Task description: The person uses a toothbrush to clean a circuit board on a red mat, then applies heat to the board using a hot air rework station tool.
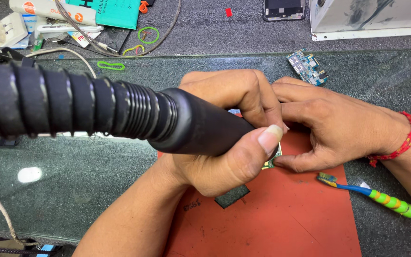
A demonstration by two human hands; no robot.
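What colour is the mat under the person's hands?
Reddish-orange, seen in the head view: the mat lies on the dark glass table.
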